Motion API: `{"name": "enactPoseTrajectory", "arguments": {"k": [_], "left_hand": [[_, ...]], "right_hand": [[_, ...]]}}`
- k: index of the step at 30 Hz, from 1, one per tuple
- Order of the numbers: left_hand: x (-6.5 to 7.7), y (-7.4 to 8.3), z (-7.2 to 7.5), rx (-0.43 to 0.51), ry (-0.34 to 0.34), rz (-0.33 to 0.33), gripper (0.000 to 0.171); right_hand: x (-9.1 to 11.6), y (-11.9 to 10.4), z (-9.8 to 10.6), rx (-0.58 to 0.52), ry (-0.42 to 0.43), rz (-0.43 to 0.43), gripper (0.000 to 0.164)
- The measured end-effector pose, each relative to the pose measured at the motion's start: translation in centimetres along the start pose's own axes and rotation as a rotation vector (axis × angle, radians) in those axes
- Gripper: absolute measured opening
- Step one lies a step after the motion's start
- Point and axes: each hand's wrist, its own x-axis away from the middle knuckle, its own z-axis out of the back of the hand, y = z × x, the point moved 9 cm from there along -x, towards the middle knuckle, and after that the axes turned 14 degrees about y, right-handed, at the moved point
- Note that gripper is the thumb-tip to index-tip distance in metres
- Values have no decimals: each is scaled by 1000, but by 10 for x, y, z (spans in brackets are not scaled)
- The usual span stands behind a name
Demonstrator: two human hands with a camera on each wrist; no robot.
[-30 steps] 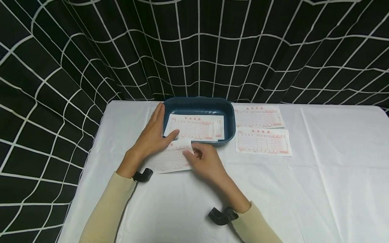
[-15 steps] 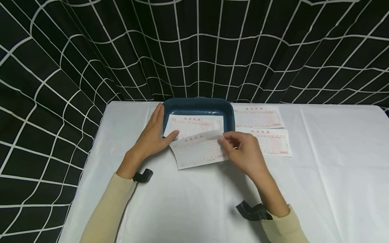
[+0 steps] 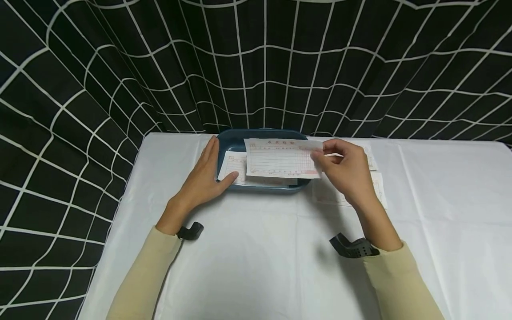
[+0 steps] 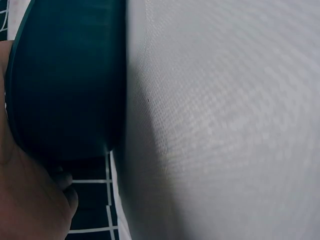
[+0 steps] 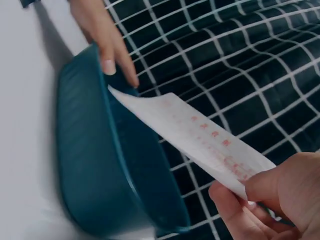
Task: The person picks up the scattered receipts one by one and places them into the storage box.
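My right hand pinches the right end of a white receipt slip with red print, between thumb and fingers. The slip hangs over a dark teal plastic basin, and in the right wrist view its far end bends a little over the rim. Other printed slips lie inside the basin, partly covered by the held one. My left hand rests at the basin's left end, fingers straight along the outside and thumb over the front rim. Dark basin wall fills much of the left wrist view's left side.
On the white tablecloth, right of the basin, lie more slips, partly hidden by my right hand. A black curtain with a white grid hangs right behind the table's back edge and along the left.
My right hand lifts a slip from in front of the basin and carries it right, then up and over the basin. My left hand stays at the basin's left end.
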Motion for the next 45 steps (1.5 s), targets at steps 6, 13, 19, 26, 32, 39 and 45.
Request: {"name": "enactPoseTrajectory", "arguments": {"k": [6,13,19,26,32,39,45], "left_hand": [[0,0,-2,0,-3,3,105],[0,0,0,-19,-4,-1,106],[0,-1,1,-20,-1,2,106],[1,0,2,-17,-2,5,106],[0,1,1,-20,-7,4,105],[1,1,0,-19,-7,5,106],[2,1,0,-17,1,5,106]], "right_hand": [[-4,-1,-20,78,2,96,17],[-4,4,-25,47,7,83,37],[-7,11,-9,3,90,27,48],[-5,21,11,46,155,17,42],[-1,36,29,92,167,37,41],[5,51,45,168,93,121,46],[9,66,56,223,23,185,52]]}}
